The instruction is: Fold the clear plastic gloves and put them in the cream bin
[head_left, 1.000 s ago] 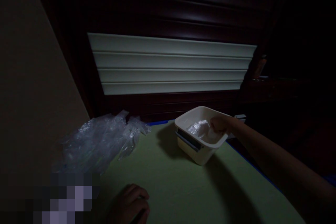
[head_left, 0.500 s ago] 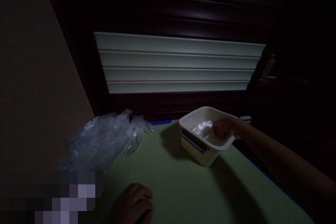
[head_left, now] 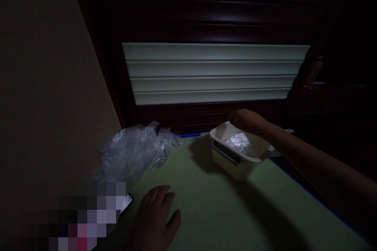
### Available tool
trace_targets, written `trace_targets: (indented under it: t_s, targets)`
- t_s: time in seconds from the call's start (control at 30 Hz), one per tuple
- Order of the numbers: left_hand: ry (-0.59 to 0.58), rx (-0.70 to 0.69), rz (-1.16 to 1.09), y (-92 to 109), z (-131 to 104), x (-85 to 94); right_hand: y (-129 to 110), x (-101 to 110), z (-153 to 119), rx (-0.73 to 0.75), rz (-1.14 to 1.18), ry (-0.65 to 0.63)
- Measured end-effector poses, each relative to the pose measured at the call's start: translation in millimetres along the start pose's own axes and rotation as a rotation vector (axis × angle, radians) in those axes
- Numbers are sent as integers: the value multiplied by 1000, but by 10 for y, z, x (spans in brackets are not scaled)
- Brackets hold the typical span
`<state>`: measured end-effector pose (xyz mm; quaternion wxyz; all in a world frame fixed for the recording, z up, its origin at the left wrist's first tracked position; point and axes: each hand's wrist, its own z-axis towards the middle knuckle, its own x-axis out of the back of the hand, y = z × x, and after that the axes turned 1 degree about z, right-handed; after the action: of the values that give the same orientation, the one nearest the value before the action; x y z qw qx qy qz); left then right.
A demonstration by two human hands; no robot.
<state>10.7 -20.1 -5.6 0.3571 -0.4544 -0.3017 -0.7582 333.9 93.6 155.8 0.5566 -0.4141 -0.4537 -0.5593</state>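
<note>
A cream plastic box (head_left: 228,169) with a grey side handle stands near the far right of the green table. Crinkled clear plastic (head_left: 240,141) lies inside it. Over the box's far rim is my right hand (head_left: 246,120), its fingers curled together; whether something small is between them is hidden. My left hand (head_left: 157,215) rests low on the green tabletop (head_left: 203,211), fingers apart and holding nothing. To its left lies a flat dark-edged device (head_left: 127,204), partly covered by a blurred patch.
A heap of clear plastic bags (head_left: 135,153) sits at the table's far left, by the wall (head_left: 59,86). Behind the table rises a dark wooden panel with pale slats (head_left: 215,70). A blue edge (head_left: 312,194) runs along the table's right side.
My right hand has risen from inside the box to above its far rim. My left hand's fingers have spread from a curled pose. The view has shifted slightly left.
</note>
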Motion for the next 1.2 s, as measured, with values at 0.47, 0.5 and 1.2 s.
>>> trace_targets:
  t_s: [0.47,0.5,1.2]
  targets:
    - [-141,112,157,24,39,68,-1519,-804,-170,673,150,35]
    - [-147,118,161,27,40,67,-1563,-909,-144,685,171,38]
    - [-136,135,158,23,30,25,-1777,-1588,-127,466,664,214]
